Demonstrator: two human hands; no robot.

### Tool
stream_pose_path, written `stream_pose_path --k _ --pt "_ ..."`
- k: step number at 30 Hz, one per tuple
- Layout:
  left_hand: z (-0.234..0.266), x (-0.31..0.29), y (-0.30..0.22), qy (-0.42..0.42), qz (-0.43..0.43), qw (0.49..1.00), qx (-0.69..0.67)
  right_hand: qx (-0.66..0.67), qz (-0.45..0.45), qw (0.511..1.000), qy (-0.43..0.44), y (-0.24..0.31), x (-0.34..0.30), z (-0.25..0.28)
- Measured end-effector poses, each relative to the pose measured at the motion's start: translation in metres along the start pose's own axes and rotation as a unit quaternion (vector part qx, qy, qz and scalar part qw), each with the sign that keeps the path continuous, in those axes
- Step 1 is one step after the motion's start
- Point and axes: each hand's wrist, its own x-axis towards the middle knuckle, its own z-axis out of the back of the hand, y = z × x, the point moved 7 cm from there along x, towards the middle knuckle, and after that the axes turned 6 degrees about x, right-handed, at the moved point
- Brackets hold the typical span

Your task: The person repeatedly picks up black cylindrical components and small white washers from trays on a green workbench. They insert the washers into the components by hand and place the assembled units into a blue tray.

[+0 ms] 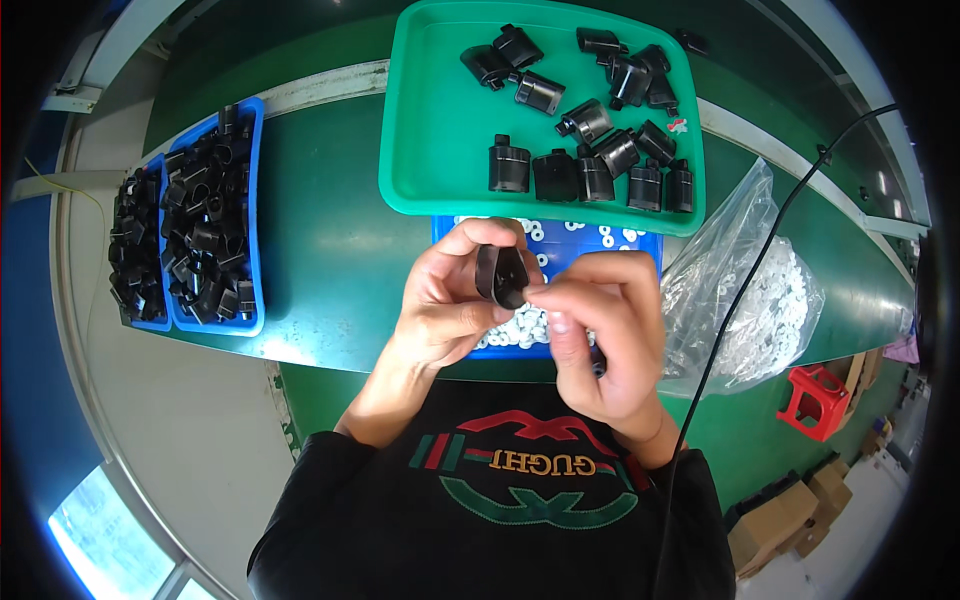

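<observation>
My left hand [450,300] grips a small black plastic housing [500,275] between thumb and fingers, just above a blue bin [648,248] of small white rings. My right hand [600,335] meets it from the right, its thumb and forefinger pinched at the housing's lower edge; whether a white ring sits between them is hidden. Both hands hover over the green conveyor belt [330,250], close to my chest.
A green tray [430,130] beyond the hands holds several black housings. Two blue bins [205,220] at the left are full of black parts. A clear bag of white rings [770,300] lies at the right, crossed by a black cable [740,300]. A red object [815,400] sits below the belt.
</observation>
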Motion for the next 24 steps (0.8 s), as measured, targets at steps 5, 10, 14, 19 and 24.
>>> stream_pose_path --k 5,10,14,19,24 --pt "-0.003 -0.001 0.001 0.047 -0.009 0.998 -0.028 0.005 -0.035 0.998 0.051 -0.001 -0.003 -0.01" --pt "-0.004 0.0 -0.001 0.059 -0.044 0.997 -0.016 -0.005 -0.031 0.999 0.027 -0.001 -0.005 -0.006" --pt "-0.01 0.0 -0.003 0.069 -0.065 0.995 0.007 -0.018 -0.042 0.999 0.017 -0.005 -0.009 -0.007" --pt "-0.013 0.001 -0.005 0.06 -0.07 0.984 0.151 -0.026 -0.026 0.999 0.022 -0.006 -0.009 -0.004" --pt "-0.016 0.001 -0.015 0.07 -0.077 0.938 0.33 -0.003 -0.027 0.999 0.045 -0.003 -0.006 0.002"
